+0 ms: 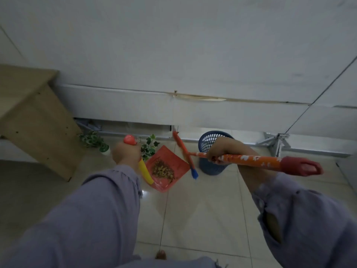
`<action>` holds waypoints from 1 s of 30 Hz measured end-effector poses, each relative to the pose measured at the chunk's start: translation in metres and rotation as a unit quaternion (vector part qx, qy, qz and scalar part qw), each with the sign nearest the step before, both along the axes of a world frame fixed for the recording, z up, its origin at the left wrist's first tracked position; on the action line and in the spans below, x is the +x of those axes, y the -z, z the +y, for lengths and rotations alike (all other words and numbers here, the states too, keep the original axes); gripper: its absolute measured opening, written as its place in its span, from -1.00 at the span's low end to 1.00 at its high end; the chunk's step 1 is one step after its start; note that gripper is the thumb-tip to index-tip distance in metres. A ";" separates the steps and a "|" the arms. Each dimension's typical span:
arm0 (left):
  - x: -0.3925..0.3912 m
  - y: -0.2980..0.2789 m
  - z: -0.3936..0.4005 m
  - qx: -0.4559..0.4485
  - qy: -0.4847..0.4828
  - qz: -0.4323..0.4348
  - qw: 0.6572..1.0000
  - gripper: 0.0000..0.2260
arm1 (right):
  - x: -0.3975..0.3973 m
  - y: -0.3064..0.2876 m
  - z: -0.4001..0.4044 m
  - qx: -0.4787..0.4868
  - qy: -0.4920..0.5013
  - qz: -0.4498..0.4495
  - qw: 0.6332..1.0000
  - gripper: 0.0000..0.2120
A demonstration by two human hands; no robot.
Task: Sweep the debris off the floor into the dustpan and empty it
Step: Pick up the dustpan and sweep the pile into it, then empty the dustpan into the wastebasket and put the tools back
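Observation:
A red dustpan [179, 163] holds a pile of brown debris [162, 169] and hangs just above the tiled floor. Its yellow handle with a red knob runs up into my left hand [126, 153], which is closed around it. My right hand [226, 148] grips the orange patterned broom handle [251, 159], held nearly level; the broom head [184, 153], orange with a blue tip, hangs between the dustpan and a blue mesh waste bin [207, 140]. The bin stands on the floor to the right of the dustpan, partly hidden by my right hand.
A wooden desk [36, 117] stands at the left. Two small leafy plants [92, 140] sit by the wall behind the dustpan. A white wall panel [193, 105] runs along the back, with a metal bracket [278, 140] at the right. My foot [160, 255] shows below.

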State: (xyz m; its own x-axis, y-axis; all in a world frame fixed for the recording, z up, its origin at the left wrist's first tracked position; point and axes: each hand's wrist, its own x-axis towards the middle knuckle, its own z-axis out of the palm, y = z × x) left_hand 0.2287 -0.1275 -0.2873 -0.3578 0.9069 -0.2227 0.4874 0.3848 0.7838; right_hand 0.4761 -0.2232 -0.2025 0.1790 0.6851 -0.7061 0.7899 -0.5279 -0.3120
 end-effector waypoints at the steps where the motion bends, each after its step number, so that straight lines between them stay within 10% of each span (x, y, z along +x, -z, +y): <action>1: 0.006 -0.013 -0.004 0.017 0.001 -0.007 1.000 -0.79 | 0.008 -0.010 -0.010 0.023 0.019 0.011 1.000 -0.74; 14: 0.126 -0.131 -0.061 0.139 0.053 -0.050 0.988 -0.83 | 0.114 -0.096 -0.115 0.103 0.150 -0.055 0.982 -0.79; 30: 0.293 -0.093 -0.033 0.156 0.233 0.008 0.960 -0.80 | 0.230 -0.030 -0.127 0.009 0.248 -0.112 0.962 -0.83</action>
State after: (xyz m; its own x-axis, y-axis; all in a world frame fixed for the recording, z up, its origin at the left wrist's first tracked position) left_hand 0.5217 -0.1605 -0.1943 0.1024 0.9909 0.0877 0.5621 -0.1304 0.8168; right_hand 0.7065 -0.3505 -0.1727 0.6333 0.4889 -0.6000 0.4913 -0.8529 -0.1765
